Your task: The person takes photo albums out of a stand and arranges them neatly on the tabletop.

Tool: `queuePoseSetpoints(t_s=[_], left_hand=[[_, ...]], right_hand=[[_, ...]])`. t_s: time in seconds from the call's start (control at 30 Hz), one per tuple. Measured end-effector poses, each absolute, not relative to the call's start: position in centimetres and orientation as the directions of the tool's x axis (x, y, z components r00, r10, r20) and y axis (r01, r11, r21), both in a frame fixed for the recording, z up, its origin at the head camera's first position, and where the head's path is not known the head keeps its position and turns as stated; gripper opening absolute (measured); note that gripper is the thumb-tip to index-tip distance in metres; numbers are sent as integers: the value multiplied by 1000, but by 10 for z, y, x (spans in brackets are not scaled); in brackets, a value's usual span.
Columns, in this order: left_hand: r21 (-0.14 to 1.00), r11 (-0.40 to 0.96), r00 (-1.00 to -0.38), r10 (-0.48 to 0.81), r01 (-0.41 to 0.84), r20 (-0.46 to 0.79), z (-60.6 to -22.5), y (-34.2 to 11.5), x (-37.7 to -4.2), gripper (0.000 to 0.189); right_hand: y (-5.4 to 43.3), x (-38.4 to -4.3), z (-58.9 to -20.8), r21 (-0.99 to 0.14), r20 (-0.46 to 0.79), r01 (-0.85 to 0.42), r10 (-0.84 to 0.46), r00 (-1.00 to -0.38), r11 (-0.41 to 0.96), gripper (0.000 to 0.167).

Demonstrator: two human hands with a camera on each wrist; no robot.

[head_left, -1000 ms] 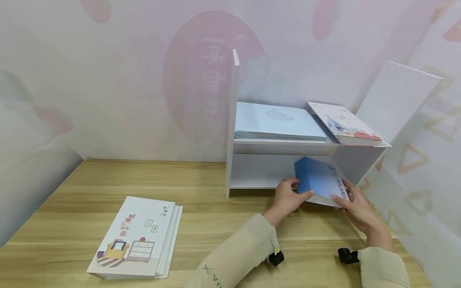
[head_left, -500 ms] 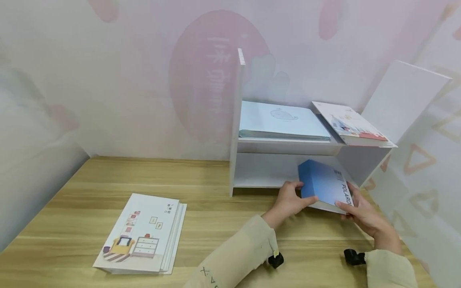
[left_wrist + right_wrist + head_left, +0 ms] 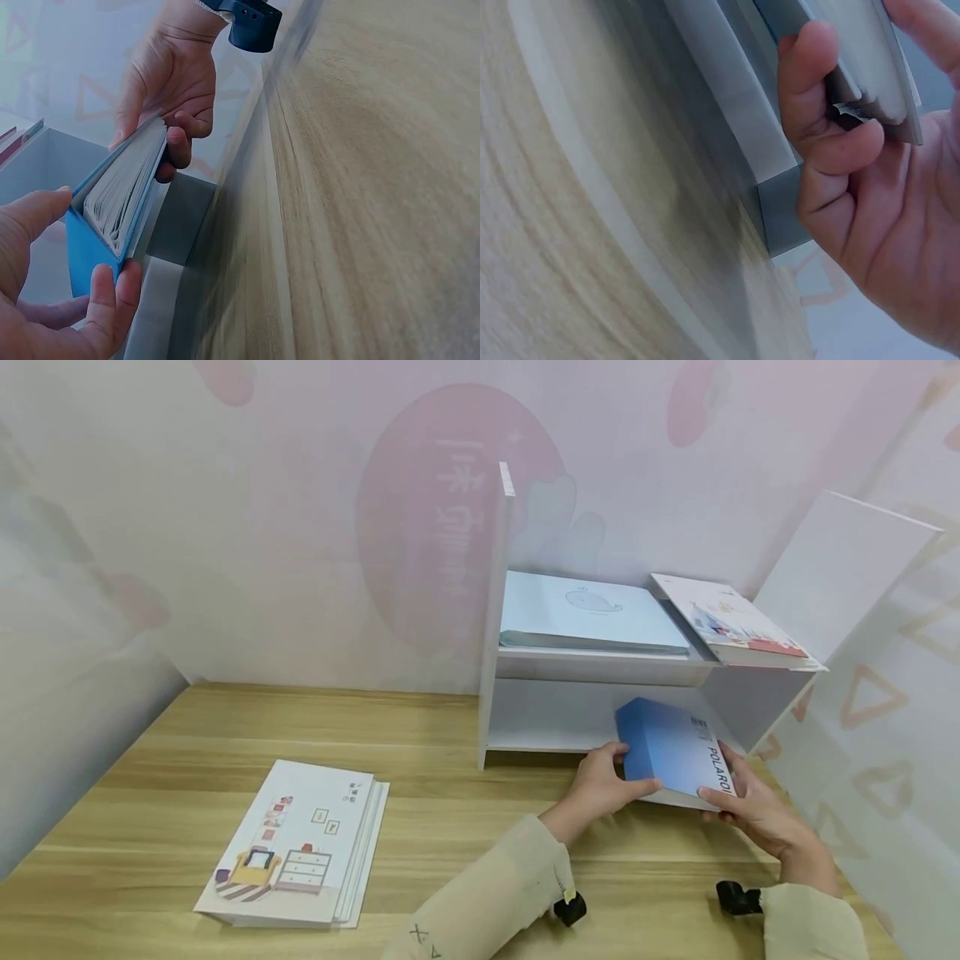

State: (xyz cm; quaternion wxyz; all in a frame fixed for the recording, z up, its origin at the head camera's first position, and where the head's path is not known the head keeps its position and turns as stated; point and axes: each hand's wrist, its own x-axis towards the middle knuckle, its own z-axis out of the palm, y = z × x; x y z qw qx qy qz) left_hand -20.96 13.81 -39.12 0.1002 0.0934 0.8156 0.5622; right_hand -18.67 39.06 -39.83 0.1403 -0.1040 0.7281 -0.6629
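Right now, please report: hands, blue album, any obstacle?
Left hand, right hand gripping blue photo album. Album juts forward beyond lower shelf. No obstacle seen.

A yellow-brown wood-grained bench point(image 3: 225, 727) carried a white two-tier shelf unit point(image 3: 493, 635). Left of the unit lay a rectangular white album point(image 3: 300, 839) with a yellow armchair drawing. On the unit's upper board point(image 3: 592, 654) lay a pale-blue album point(image 3: 592, 620) with a whale drawing and, toward the unit's right end, a white illustrated book point(image 3: 733, 620).
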Motion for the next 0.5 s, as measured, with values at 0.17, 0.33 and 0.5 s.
queuePoseSetpoints(t_s=[0.17, 0.33, 0.5], left_hand=[[936, 351, -960, 274, 39, -62, -390, 134, -207, 70], [937, 345, -961, 275, 59, -41, -391, 131, -207, 71], [939, 337, -961, 275, 64, -33, -391, 125, -207, 72]], right_hand=[[387, -185, -394, -991, -50, 4, -348, -936, 131, 96], [384, -187, -390, -992, -6, -40, -370, -929, 116, 96], [380, -187, -387, -995, 9, -46, -391, -920, 85, 96]])
